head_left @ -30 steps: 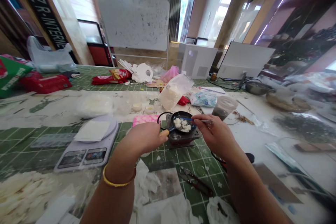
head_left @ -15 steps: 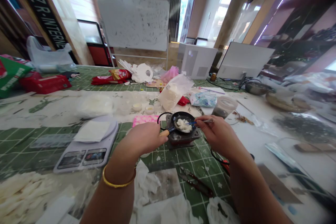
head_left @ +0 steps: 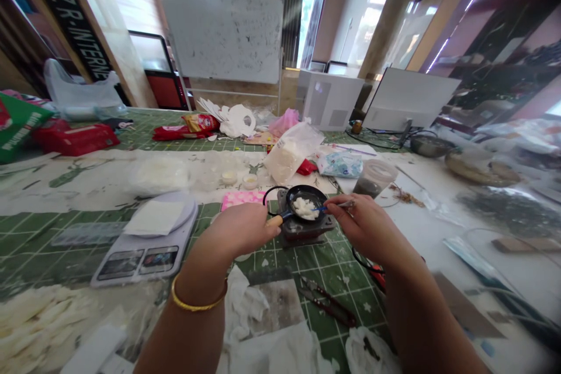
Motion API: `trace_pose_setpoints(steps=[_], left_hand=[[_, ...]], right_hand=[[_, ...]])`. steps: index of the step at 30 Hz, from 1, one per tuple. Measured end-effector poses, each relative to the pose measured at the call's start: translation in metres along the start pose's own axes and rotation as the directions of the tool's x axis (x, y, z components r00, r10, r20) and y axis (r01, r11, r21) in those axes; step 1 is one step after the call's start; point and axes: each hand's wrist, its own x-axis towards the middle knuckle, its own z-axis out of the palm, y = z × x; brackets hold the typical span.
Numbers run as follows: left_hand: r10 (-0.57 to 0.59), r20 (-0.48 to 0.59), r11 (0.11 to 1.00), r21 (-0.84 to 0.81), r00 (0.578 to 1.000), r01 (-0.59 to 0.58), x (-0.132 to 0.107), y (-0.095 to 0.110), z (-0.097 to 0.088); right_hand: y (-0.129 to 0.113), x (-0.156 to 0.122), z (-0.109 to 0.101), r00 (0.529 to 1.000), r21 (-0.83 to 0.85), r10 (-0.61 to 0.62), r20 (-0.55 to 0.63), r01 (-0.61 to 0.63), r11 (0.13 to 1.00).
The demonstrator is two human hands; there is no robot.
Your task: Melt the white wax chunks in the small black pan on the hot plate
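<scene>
A small black frying pan (head_left: pixel 319 196) rests on a little dark hot plate (head_left: pixel 302 235). White lumps of a soft-looking material (head_left: pixel 304 208) lie inside it. My left hand (head_left: pixel 245 227) is closed around the pan's wooden handle, its fingers mostly hidden behind the back of the hand. From the right, my right hand (head_left: pixel 362 217) pinches a thin stirring stick (head_left: pixel 323 208), blue near its tip, whose end reaches into the pan beside the lumps. What exactly the stick's tip is like is too small to tell.
A kitchen scale (head_left: pixel 144 245) holding white paper stands left. Snips (head_left: pixel 328 301) and crumpled tissue (head_left: pixel 248 298) lie in front. Behind the pan are a pink mould (head_left: pixel 243 200), a bag of white material (head_left: pixel 287 158) and a plastic cup (head_left: pixel 374 178). White flakes (head_left: pixel 39 321) fill the lower left.
The stick's tip and the white lumps have shifted slightly within the pan. Both hands keep nearly the same places and grips.
</scene>
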Motion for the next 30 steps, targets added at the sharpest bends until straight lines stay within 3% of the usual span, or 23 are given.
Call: trace_pose_setpoints(steps=[3, 7, 12, 17, 22, 26, 30], left_hand=[[0.005, 0.003, 1.0, -0.001, 1.0, -0.005, 0.0003, -0.0006, 0.0002], [-0.001, 0.01, 1.0, 0.008, 1.0, 0.001, 0.0005, -0.0005, 0.0004], [-0.006, 0.01, 1.0, 0.007, 1.0, 0.006, 0.0003, 0.0003, 0.0004], [-0.009, 0.005, 1.0, 0.005, 1.0, 0.009, 0.0, 0.0006, -0.0003], [0.005, -0.003, 1.0, 0.007, 1.0, -0.005, -0.0007, 0.0, 0.0], [-0.004, 0.007, 1.0, 0.017, 1.0, 0.004, -0.0009, 0.0008, 0.0001], [0.012, 0.001, 1.0, 0.003, 1.0, -0.012, -0.0005, 0.0015, -0.0003]], right_hand=[[-0.0008, -0.0004, -0.0012, 0.998, 0.024, 0.043, -0.049, -0.042, 0.999], [-0.0022, 0.0006, -0.0011, 1.0, -0.005, 0.009, 0.011, -0.009, 1.0], [-0.0033, 0.0002, -0.0017, 0.999, 0.035, 0.031, -0.033, -0.03, 0.999], [-0.0046, -0.0007, -0.0013, 1.0, 0.009, -0.013, 0.028, 0.013, 1.0], [-0.002, 0.0015, 0.0022, 0.992, -0.005, 0.038, -0.119, -0.039, 0.999], [0.0008, 0.003, 0.0047, 1.0, -0.054, 0.005, -0.015, -0.006, 0.999], [0.001, 0.0034, 0.0052, 0.996, -0.036, 0.028, -0.084, -0.031, 0.999]])
